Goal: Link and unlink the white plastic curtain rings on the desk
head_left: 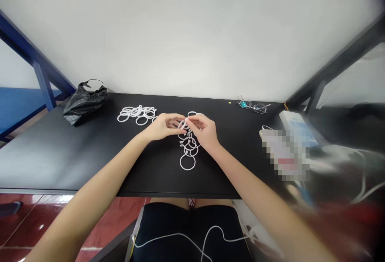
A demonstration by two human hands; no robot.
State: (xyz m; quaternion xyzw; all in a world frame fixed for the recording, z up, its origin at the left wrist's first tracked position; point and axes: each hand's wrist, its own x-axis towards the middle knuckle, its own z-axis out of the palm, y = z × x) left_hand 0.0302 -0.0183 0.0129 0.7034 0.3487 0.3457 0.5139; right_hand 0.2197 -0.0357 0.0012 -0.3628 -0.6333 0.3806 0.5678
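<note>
Held a thin white ring [180, 123] up at the middle of the black table [144, 169], just above a scatter of similar rings. Pinched near its top between the thumb and forefinger of the right hand [204, 130]. Curled the left hand [166, 126] around its other side, thumb and fingers parted; from this view, could not tell whether firmly gripping. Looked slim, smooth and pale against the dark surface, but partly covered by fingers, so impossible to trace in full.

Spread directly below in an overlapping cluster: loose white rings [189, 149], some with small hooked ends, partly hidden behind the hands. Heaped farther left, near the left hand: a second pile of white rings [136, 112], tangled over one another, with little eyelets along the upper edge.

Set well apart at the far left: a crumpled black plastic bag [87, 103]. Placed toward the back right, near the pale wall [186, 33]: round-lensed glasses [259, 108]. Crowded along the right side, beyond the right forearm: a white-and-blue box [296, 125], a pixelated object [284, 153], and blurred clear plastic [337, 157]. Trailed across the dark shorts [168, 220] below: a white cable [171, 235].
</note>
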